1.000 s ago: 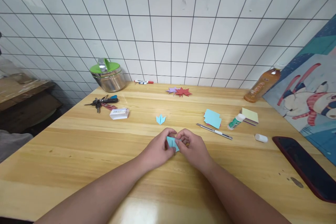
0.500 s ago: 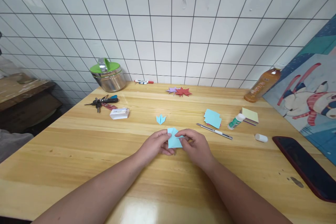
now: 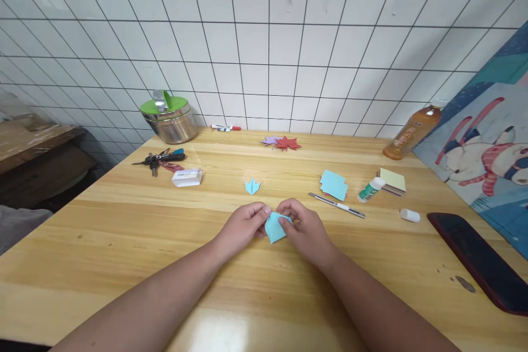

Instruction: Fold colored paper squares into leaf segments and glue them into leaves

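Between my two hands is a small light-blue sheet of paper (image 3: 275,229), held just above the table with one corner pointing toward me. My left hand (image 3: 248,224) pinches its left upper edge between thumb and fingers. On the other side, my right hand (image 3: 303,228) grips it, the thumb lying on the front and the fingers behind. Just beyond my hands lies a folded light-blue paper piece (image 3: 252,186) with pointed tips. Farther back, a red paper leaf shape (image 3: 287,143) overlaps a purple one (image 3: 271,142).
To the right lie light-blue paper squares (image 3: 334,185), a utility knife (image 3: 336,205), a glue stick (image 3: 370,190), its cap (image 3: 410,215), a paper pad (image 3: 392,181) and a phone (image 3: 480,261). Leftward are keys (image 3: 159,159), a white box (image 3: 187,177) and a lidded pot (image 3: 171,121).
The light-blue paper has been turned, so a corner rather than a straight edge now points toward me. My right thumb has shifted onto its front face.
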Demonstrator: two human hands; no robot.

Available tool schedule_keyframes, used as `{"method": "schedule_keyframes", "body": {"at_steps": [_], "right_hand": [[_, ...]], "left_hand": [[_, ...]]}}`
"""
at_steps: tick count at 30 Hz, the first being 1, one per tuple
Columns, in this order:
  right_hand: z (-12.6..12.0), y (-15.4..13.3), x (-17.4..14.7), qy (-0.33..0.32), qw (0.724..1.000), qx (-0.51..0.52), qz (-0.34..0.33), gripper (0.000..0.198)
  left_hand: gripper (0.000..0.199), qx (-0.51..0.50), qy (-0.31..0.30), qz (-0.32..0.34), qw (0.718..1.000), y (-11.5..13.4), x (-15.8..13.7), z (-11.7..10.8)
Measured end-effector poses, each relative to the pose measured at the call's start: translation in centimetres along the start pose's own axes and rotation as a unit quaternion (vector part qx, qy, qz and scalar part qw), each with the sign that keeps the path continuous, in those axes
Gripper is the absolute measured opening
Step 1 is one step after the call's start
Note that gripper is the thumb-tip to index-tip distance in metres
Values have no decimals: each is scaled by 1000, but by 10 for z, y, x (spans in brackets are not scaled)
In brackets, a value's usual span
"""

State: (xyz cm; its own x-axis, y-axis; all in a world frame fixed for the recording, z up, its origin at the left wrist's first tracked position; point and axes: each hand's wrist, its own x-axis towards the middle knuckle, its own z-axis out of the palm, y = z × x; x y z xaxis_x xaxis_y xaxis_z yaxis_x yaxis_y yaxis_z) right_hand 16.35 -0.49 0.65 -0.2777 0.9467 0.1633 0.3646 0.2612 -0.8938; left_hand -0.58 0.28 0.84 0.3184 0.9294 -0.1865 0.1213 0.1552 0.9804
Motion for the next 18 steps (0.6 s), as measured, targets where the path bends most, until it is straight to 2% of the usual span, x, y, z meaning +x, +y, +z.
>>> {"method": "schedule_keyframes", "body": {"at_steps": [4,8,12,18], "right_hand": [[2,2,1,-18,997,53,46,15],[3,4,2,-60,992,58,93,19],[2,2,3,-50,995,22,80,19],[0,0,3,12,997,-61,42,15]], "left_hand": [[35,66,15,43,997,-2,1,-1],[34,117,38,62,990,0,1,-2],[35,139,43,83,986,2,0,-2],[36,65,-3,54,996,0,1,-2]]}}
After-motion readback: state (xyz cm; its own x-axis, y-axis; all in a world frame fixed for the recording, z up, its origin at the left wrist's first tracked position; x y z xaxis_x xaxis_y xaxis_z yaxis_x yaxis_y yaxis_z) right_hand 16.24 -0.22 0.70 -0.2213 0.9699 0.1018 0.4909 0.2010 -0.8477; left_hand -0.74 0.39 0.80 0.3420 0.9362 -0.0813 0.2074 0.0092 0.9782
